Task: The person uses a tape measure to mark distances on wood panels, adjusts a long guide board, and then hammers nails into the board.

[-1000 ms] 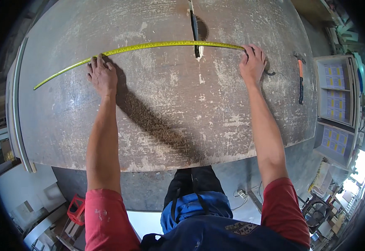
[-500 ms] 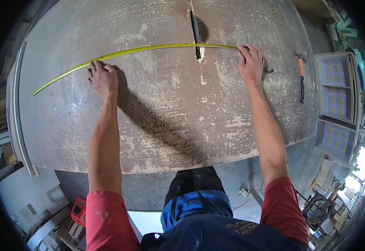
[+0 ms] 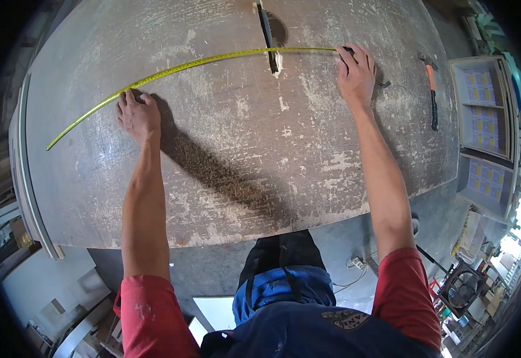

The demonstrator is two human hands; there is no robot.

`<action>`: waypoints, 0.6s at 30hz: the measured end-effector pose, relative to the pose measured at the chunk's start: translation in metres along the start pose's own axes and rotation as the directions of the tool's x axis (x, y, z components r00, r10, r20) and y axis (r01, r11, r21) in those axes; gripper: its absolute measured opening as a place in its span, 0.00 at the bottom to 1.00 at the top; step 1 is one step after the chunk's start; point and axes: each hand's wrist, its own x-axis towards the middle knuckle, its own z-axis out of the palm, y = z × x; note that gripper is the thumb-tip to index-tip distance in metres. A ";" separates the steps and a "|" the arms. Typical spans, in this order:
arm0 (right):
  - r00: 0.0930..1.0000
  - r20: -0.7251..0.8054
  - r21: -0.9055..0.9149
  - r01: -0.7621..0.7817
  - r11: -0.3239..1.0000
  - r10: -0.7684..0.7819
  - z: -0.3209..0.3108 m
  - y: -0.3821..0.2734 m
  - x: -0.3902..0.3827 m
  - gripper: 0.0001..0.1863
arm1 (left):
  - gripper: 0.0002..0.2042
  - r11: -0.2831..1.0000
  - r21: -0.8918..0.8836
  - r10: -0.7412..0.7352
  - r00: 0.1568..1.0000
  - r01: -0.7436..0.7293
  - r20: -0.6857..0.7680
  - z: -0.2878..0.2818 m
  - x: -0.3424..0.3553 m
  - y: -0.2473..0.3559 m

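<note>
A yellow tape measure [image 3: 213, 58] stretches in a gentle curve across a worn wooden tabletop [image 3: 230, 131]. My right hand [image 3: 356, 77] is closed around its dark case, which mostly hides behind the fingers. At the left, my left hand [image 3: 139, 117] has its fingers curled at the near edge of the blade, gripping it between thumb and fingertips. Beyond that hand, the free end of the blade runs on toward the table's left side. A dark saw blade [image 3: 265, 30] stands in a slot in the tabletop, and the tape crosses the slot near its close end.
A hammer [image 3: 432, 95] with an orange and black handle lies at the right. Sawdust [image 3: 213, 170] is spread between my arms. A small dark hooked piece [image 3: 383, 83] sits beside my right hand. Shelved boxes [image 3: 481, 113] stand off the right edge; long strips [image 3: 25, 161] line the left.
The whole view has shifted and turned slightly. Both hands keep their hold on the tape, and the tape still crosses the slot at about the same spot.
</note>
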 end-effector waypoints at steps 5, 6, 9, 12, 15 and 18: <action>1.000 0.003 -0.033 0.014 0.999 -0.014 0.004 0.002 -0.001 0.18 | 0.24 1.000 -0.011 0.010 1.000 -0.010 0.005 0.003 0.002 -0.003; 1.000 0.006 -0.036 0.011 0.999 -0.011 0.004 0.002 -0.001 0.18 | 0.24 1.000 -0.012 0.013 1.000 -0.013 0.010 0.003 0.002 -0.002; 1.000 0.008 -0.038 0.016 0.999 -0.016 0.004 0.003 -0.001 0.18 | 0.24 1.000 -0.020 0.006 1.000 -0.005 0.021 0.001 0.001 -0.001; 1.000 -0.007 -0.006 0.015 1.000 -0.015 0.004 0.005 -0.001 0.18 | 0.23 0.999 -0.029 0.014 1.000 -0.014 0.012 0.000 0.002 0.000; 1.000 -0.015 -0.013 0.006 1.000 -0.006 0.004 0.005 -0.002 0.18 | 0.23 0.999 -0.031 -0.005 0.999 0.007 0.051 -0.002 0.003 0.001; 1.000 -0.005 -0.025 -0.003 1.000 0.003 0.005 0.005 -0.002 0.18 | 0.22 1.000 -0.030 0.007 1.000 -0.007 0.013 -0.003 0.001 0.002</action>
